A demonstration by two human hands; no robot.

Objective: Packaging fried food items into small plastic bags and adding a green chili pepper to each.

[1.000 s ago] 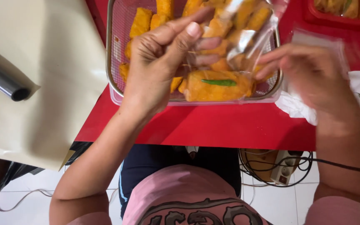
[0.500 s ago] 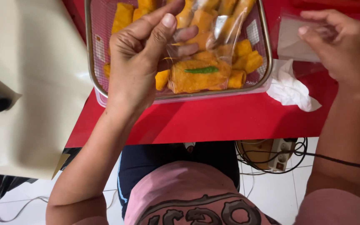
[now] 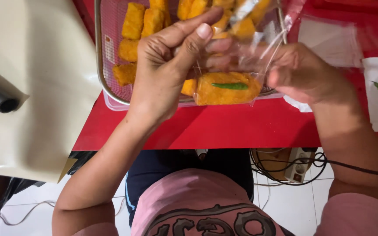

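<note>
Both hands are up over the near edge of the red bench (image 3: 224,126), working one clear plastic bag (image 3: 246,57) between them. Left hand (image 3: 162,74): thumb and forefinger pinched on the bag's upper left part, other fingers curled behind the film. Right hand (image 3: 305,72): closed on the bag's right side, fingers tucked under the plastic; I cannot tell exactly which fingers grip.

Inside the bag, at its bottom, sits an orange fried snack piece (image 3: 226,89) with a green chilli (image 3: 230,86) lying on it. Position: directly between the two hands and a little below the fingertips, toward my body. Left thumb and right knuckles look about equally near; neither hand touches the piece itself, only film.

Long axis of the piece: left–right, roughly parallel to the bench edge. Chilli runs the same way, slightly tilted; which end is the stalk I cannot tell.

Behind the bag: wire mesh basket (image 3: 110,83) with more orange pieces. Further flat clear bags (image 3: 329,39) lie right of it, well clear of the left hand.
</note>
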